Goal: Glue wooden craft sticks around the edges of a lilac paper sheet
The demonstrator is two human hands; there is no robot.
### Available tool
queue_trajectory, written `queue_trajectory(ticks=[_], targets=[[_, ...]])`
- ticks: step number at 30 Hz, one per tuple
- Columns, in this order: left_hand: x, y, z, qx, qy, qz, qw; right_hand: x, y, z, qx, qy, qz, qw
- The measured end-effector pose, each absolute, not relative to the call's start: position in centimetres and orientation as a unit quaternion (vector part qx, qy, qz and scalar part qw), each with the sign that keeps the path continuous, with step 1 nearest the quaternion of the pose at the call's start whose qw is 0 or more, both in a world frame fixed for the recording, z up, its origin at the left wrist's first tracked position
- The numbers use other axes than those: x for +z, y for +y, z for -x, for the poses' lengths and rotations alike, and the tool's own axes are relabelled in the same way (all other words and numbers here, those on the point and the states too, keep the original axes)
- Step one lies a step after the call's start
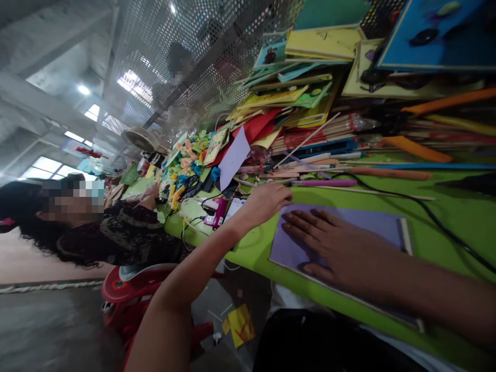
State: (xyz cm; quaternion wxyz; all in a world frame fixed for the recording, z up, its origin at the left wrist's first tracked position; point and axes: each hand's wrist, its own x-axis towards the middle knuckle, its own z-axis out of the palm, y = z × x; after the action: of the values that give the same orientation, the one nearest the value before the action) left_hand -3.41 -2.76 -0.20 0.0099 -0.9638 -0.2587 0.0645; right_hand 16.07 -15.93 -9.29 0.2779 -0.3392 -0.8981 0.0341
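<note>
A purple sheet-covered board (360, 219) with pale edging strips lies on the green tabletop in front of me. My right hand (323, 237) rests flat on it, palm down, fingers stretched out. My left hand (269, 201) is just past the board's left corner, with its fingers curled and closed. Its fingertips are turned away, so whatever they may hold is hidden. Just beyond my left hand lies a thin tool with a magenta handle (329, 183).
Coloured boards (325, 44) are piled along the mesh partition (217, 46). An orange-handled tool (418, 149) and a black cable (422, 206) lie on the right. A magenta power strip (216, 213) is left of my arm. Another person (116, 232) works farther along the table.
</note>
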Motion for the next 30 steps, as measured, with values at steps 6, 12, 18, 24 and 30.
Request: queue_trajectory(ticks=[6,12,18,24,30], targets=[[0.1,-2.8,2.8,0.102,-0.210,0.970,0.067,-9.1,-16.0,-16.0,0.050,-0.897,0.345,0.270],[0.3,-3.2,2.5,0.107,-0.207,0.969,0.085,-8.9,-16.0,-15.9,0.058,-0.895,0.349,0.272],[0.2,-3.3,2.2,0.121,-0.216,0.964,0.094,-8.8,-16.0,-15.8,0.059,-0.894,0.352,0.270],[0.4,-3.0,2.2,0.119,-0.251,0.959,0.059,-9.1,-15.9,-15.9,0.057,-0.895,0.349,0.274],[0.7,-2.6,2.0,0.136,-0.238,0.960,0.049,-9.1,-15.9,-15.8,0.058,-0.893,0.352,0.275]])
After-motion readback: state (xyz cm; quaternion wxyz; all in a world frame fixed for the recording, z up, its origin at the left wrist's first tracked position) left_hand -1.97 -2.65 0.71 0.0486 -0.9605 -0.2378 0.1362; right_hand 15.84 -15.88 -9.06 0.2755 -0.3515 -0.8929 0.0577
